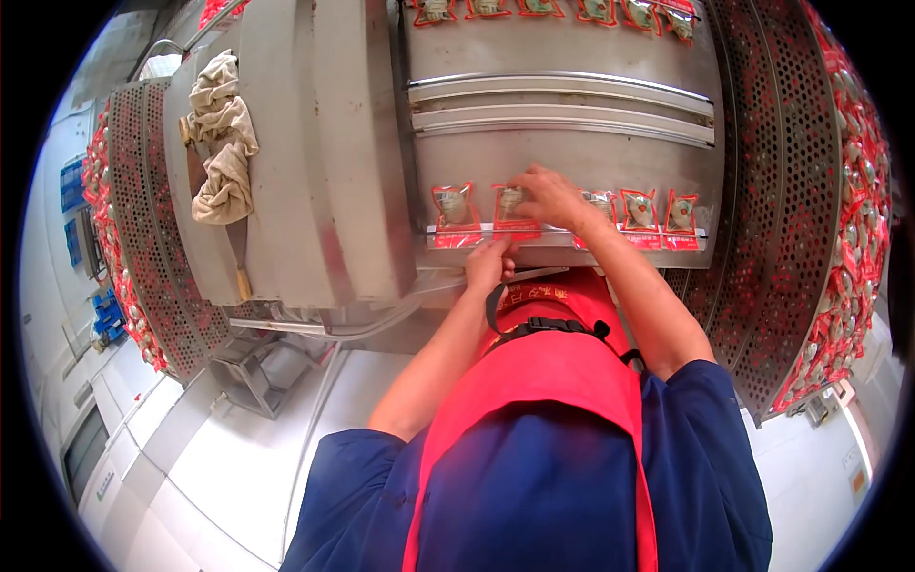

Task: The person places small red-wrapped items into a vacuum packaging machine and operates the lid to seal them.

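Small clear plastic packets with red borders and pale contents lie in a row along the steel machine's (562,162) lower bar. My right hand (553,198) has curled fingers on the upper part of the second packet (515,219) from the left. My left hand (491,259) is closed at that packet's lower edge; what its fingertips hold is hard to make out. The leftmost packet (454,208) lies beside them, and others (640,214) sit to the right, one partly behind my right hand.
Another row of packets (538,8) runs along the top. Perforated drums (762,210) full of red packets flank both sides. On the left steel housing (315,153) lie a crumpled beige cloth (219,105) and a long tool (238,257). A steel stand (257,377) stands lower left.
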A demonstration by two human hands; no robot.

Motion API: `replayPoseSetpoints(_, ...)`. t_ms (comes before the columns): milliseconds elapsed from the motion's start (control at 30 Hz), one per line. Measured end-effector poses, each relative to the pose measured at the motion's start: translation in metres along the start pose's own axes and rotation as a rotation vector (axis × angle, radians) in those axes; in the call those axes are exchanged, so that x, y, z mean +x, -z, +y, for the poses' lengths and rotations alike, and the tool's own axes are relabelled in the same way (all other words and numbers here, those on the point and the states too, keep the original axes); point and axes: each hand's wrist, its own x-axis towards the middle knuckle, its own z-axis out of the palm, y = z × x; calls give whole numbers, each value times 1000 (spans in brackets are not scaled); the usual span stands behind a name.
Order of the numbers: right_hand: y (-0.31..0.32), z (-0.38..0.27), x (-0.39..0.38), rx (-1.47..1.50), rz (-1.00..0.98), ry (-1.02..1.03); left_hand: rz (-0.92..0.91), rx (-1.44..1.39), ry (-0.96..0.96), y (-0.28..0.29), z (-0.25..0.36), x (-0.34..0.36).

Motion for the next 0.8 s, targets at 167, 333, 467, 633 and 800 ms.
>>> replayPoseSetpoints(167,-17,-2,-6,-56,87,56,-15,19,-22,21,-17,10)
replayPoseSetpoints(333,-32,-3,-39,-113,360,84,-21,28,12,26,-12,7)
replayPoseSetpoints(467,-28,-14,-103,-27,357,142,-135,138,130,17,3,-20)
replayPoseSetpoints(633,-42,61,-167,259,369,-310,-300,351,-25,-21,15,-45)
replayPoseSetpoints(800,-40,85,-203,1067,337,-967,-372,664,-440,-84,26,-24)
